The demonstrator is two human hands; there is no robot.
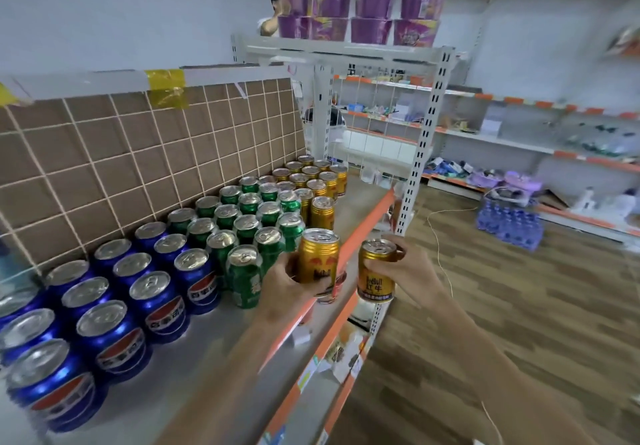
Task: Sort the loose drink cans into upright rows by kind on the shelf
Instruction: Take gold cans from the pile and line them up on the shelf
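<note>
My left hand [289, 287] grips a gold energy-drink can [318, 259] upright over the shelf's front edge. My right hand [407, 271] grips a second gold can [375, 271], held upright just beyond the orange edge strip. On the grey shelf [214, 334] stand upright rows by kind: blue cola cans [104, 306] at the left, green cans [242, 223] in the middle, gold cans [311, 181] at the far right end. One gold can [322, 212] stands alone in front of that group.
A brown tiled backboard [138, 154] runs behind the cans. An orange strip [360, 226] edges the shelf, with a lower shelf beneath. Purple noodle cups [363, 5] top the white rack beyond. A pack of water bottles [507, 226] sits on the wooden floor. A person stands behind the rack.
</note>
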